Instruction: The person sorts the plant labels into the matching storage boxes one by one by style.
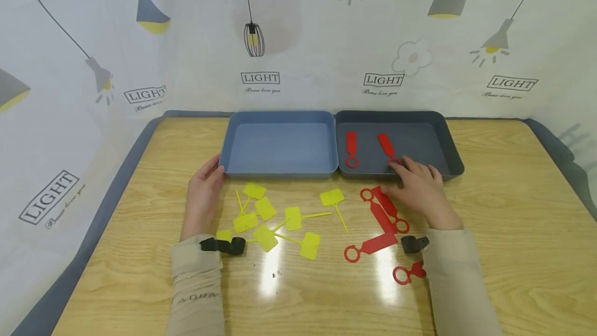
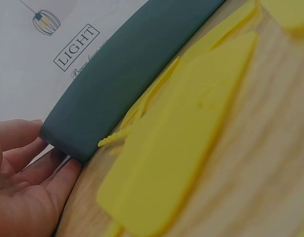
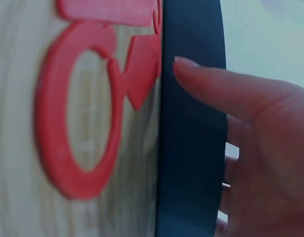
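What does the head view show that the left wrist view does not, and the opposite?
Only the head view: the right hand, the red tags and the inside of the dark tray. Only the left wrist view: fine ridges on one yellow tail. Both: the left hand touching the blue tray, yellow tags, the wooden table and the cloth printed LIGHT.

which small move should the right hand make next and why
I'd probably ease the right hand back over the near wall of the dark tray and reach for one of the red tags lying just in front. Two similar tags already lie inside, and neither looks pinched: the thumb sits outside the wall, while the fingertips are by one tag's ring.
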Available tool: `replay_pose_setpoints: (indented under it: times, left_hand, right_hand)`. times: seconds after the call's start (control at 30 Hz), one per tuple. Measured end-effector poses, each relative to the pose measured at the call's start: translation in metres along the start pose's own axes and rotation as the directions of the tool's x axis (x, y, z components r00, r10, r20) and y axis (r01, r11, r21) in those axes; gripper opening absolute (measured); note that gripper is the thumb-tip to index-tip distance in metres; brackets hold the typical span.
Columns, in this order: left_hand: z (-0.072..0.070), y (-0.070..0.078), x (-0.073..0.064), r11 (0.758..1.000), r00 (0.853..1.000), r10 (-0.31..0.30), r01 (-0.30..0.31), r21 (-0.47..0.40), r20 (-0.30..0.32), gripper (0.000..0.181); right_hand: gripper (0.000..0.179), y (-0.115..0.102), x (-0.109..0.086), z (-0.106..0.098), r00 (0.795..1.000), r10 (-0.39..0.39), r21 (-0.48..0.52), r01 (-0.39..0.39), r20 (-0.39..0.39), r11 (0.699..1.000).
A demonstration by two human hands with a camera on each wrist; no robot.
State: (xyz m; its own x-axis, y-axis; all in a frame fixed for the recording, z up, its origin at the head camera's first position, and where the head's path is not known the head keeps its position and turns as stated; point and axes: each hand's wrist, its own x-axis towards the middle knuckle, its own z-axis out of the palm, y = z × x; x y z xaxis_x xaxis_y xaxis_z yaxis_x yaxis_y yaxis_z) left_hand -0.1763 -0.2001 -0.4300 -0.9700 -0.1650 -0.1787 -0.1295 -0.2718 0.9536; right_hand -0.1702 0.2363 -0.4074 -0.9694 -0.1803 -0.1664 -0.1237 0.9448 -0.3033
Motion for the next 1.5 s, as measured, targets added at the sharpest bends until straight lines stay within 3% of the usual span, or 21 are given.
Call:
replay_pose_setpoints:
  times: [0.17, 0.43, 0.63, 0.73, 0.87, 1.07, 1.2, 1.5]
  left_hand:
    - [0.003, 0.003, -0.003, 1.000, 1.000, 0.000, 0.000, 0.031, 0.005, 0.045]
    - [0.004, 0.004, -0.001, 1.000, 1.000, -0.001, 0.000, 0.019, 0.013, 0.045]
    - [0.004, 0.005, -0.001, 1.000, 1.000, -0.011, 0.011, 0.014, 0.005, 0.045]
    - [0.003, 0.004, -0.002, 1.000, 1.000, -0.013, 0.013, 0.020, 0.003, 0.045]
    - [0.003, 0.004, -0.002, 1.000, 1.000, -0.011, 0.011, 0.027, 0.001, 0.045]
    - [0.002, 0.004, -0.003, 1.000, 1.000, -0.011, 0.011, 0.026, 0.008, 0.044]
    - [0.002, 0.003, -0.003, 1.000, 1.000, -0.007, 0.007, 0.021, 0.010, 0.044]
    - [0.001, 0.003, -0.004, 1.000, 1.000, 0.004, -0.004, 0.006, 0.008, 0.045]
  right_hand:
    - [0.074, 0.001, 0.000, -0.003, 0.998, 0.019, 0.090, -0.014, -0.063, 0.996]
    - [0.054, -0.001, -0.004, -0.012, 0.976, 0.004, 0.194, 0.040, -0.220, 0.980]
    - [0.043, -0.008, -0.008, -0.018, 0.968, -0.050, 0.222, 0.107, -0.245, 0.969]
    - [0.038, -0.011, -0.010, -0.021, 0.978, -0.079, 0.210, 0.119, -0.191, 0.970]
    - [0.034, -0.012, -0.011, -0.022, 0.996, -0.080, 0.211, 0.084, -0.030, 0.974]
    - [0.043, -0.012, -0.012, -0.020, 0.980, -0.081, 0.200, 0.044, 0.182, 0.979]
    - [0.047, -0.012, -0.011, -0.019, 0.968, -0.049, 0.176, 0.005, 0.245, 0.984]
    - [0.040, -0.020, -0.008, -0.014, 0.954, 0.042, 0.085, -0.070, 0.297, 0.994]
